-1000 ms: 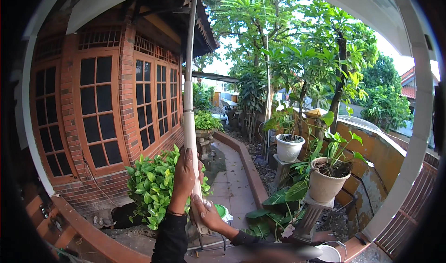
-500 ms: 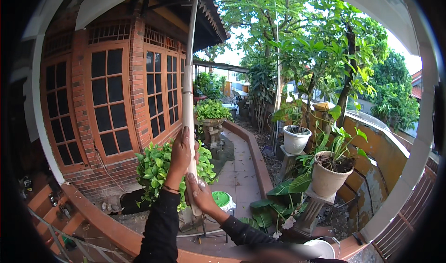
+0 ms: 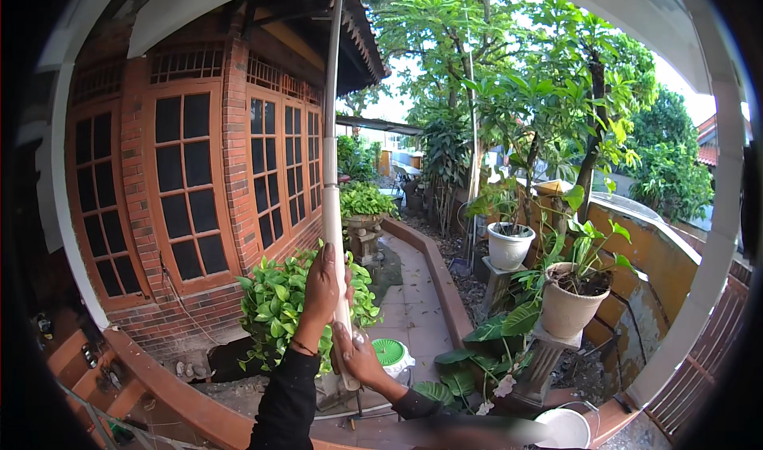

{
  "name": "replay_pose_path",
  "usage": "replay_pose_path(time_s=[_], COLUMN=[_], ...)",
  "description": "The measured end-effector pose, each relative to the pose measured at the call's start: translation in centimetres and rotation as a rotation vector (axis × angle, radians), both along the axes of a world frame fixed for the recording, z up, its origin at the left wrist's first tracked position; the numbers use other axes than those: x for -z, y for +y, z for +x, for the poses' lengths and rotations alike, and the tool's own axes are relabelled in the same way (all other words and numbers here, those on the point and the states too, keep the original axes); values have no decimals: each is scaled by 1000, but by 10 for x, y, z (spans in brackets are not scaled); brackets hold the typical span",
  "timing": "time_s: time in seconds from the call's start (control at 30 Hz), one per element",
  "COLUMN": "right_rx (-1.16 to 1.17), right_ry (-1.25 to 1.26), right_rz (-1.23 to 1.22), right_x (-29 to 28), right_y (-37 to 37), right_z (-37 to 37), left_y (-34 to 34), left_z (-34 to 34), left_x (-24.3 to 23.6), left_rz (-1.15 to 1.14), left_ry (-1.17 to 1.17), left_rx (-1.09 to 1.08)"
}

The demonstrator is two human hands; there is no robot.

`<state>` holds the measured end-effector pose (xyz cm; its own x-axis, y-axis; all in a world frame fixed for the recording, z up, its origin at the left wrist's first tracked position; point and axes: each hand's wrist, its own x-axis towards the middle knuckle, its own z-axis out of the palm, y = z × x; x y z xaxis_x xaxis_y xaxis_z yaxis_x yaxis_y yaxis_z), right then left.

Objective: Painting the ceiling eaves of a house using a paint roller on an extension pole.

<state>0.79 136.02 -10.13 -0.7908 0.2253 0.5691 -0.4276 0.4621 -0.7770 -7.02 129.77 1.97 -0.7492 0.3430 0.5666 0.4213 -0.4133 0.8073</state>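
Note:
A long whitish pole [image 3: 331, 144] with an orange-red part near its top runs almost upright in front of me. Its upper end goes out of the picture at the top. My left hand [image 3: 322, 287] is wrapped round the pole, above the other hand. Lower down, near the pole's bottom end, my right hand [image 3: 362, 360] grips it too, with the thumb side toward me. Behind both hands grows a leafy green bush [image 3: 274, 311]. A white stool-like stand with a round green top [image 3: 388, 351] is just beyond the right hand.
A low reddish ledge [image 3: 179, 394] curves across the near side. To the right stand a white pot [image 3: 511, 247] and a beige pot [image 3: 574, 300] on pedestals, with a white bucket [image 3: 566, 428] below. Brick wall with windows [image 3: 191, 188] at left; a tiled path [image 3: 405, 291] leads away.
Both hands and the pole's lower part sit slightly lower and farther right in view. More of the orange-red part shows at the top. The grip looks the same.

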Motion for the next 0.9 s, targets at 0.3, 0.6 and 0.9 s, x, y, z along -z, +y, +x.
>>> replay_pose_path(time_s=[0.3, 0.6, 0.9], right_rx=[37, 97, 61], right_ry=[252, 167, 20], right_rz=[31, -47, -147], right_x=[24, 4, 2], right_y=[-45, -78, -99], right_z=[-56, -63, -81], left_y=[-43, -64, -81], left_z=[-36, -63, -92], left_x=[7, 5, 2], left_rz=[-22, -1, -3], left_ry=[-1, -18, -20], left_rx=[-6, 84, 90])
